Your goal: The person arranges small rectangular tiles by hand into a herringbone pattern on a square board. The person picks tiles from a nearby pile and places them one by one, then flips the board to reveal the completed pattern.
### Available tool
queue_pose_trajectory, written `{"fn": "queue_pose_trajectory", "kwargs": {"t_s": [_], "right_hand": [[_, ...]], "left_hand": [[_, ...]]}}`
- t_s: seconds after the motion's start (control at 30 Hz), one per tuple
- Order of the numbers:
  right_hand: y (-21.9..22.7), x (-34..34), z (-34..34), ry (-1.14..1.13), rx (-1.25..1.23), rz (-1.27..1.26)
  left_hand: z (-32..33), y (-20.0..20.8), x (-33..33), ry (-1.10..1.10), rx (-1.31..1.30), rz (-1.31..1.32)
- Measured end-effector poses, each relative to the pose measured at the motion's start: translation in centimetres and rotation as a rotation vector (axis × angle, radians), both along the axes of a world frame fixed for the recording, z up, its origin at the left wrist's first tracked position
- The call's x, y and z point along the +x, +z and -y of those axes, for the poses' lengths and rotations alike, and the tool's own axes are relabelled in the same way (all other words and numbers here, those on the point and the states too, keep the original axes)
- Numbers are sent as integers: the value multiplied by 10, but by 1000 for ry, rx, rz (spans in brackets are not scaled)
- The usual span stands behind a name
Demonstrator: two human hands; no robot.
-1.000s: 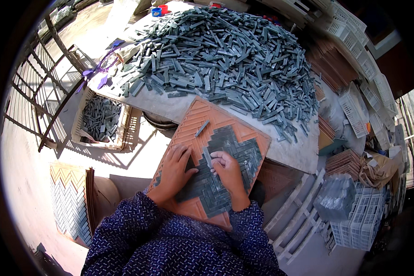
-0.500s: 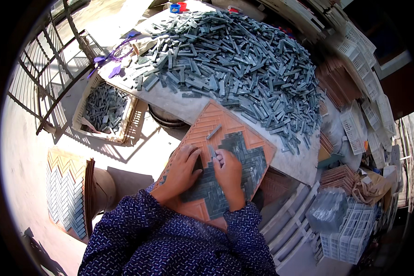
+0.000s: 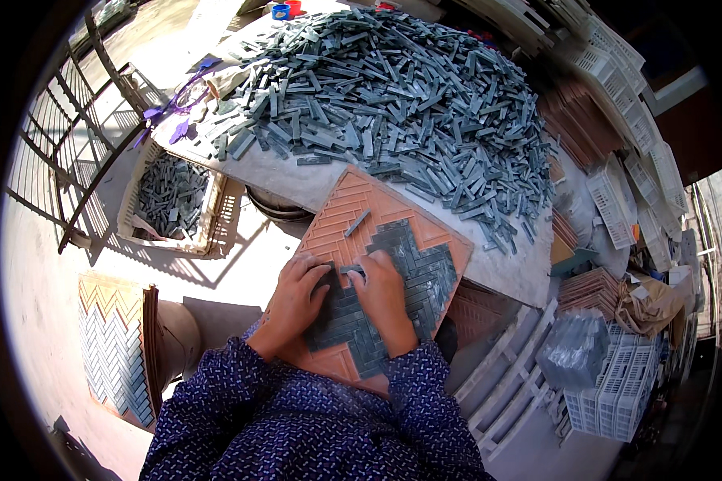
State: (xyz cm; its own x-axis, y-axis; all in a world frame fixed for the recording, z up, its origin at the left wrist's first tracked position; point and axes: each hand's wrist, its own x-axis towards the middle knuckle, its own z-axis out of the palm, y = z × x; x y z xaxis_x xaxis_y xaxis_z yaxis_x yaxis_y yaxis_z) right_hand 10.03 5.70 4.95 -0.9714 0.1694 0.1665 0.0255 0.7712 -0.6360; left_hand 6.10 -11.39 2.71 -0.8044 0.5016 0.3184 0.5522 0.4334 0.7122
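Observation:
An orange herringbone-slotted tray (image 3: 353, 192) leans between my body and the worktable, its middle filled with dark green-grey stone strips (image 3: 393, 248). My right hand (image 3: 381, 293) is pinched on a small stone strip (image 3: 350, 270) at the edge of the filled area. To its left, my left hand (image 3: 297, 293) rests over the tray's left side, thumb and fingers apart; its palm side is hidden. One loose strip (image 3: 357, 224) lies on the bare slots above my hands.
A large heap of stone strips (image 3: 393, 96) covers the worktable (image 3: 297, 180). At left stand a cream crate (image 3: 128, 200) of strips and a filled tray (image 3: 116, 353) by a bucket (image 3: 176, 333). White crates (image 3: 610, 393) and stacked brown trays (image 3: 578, 128) stand right.
My right hand has lowered its strip from above the tray to the edge of the filled area. The left hand stays on the tray's left side. The whole view has shifted slightly.

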Motion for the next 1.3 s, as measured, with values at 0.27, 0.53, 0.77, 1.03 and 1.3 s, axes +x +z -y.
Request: {"fn": "queue_pose_trajectory", "kwargs": {"t_s": [0.27,0.53,0.77,1.03,1.3], "right_hand": [[16,5,5,72,-19,-141],[30,45,-2,23,-844,150],[17,58,8,12,-856,155],[19,50,13,-90,-929,166],[-11,8,14,-104,-248,8]], "left_hand": [[-4,16,6,-9,169,290],[-3,22,5,-163,589,996],[-5,32,11,-161,528,968],[1,20,9,-52,270,496],[9,9,-13,112,206,306]]}}
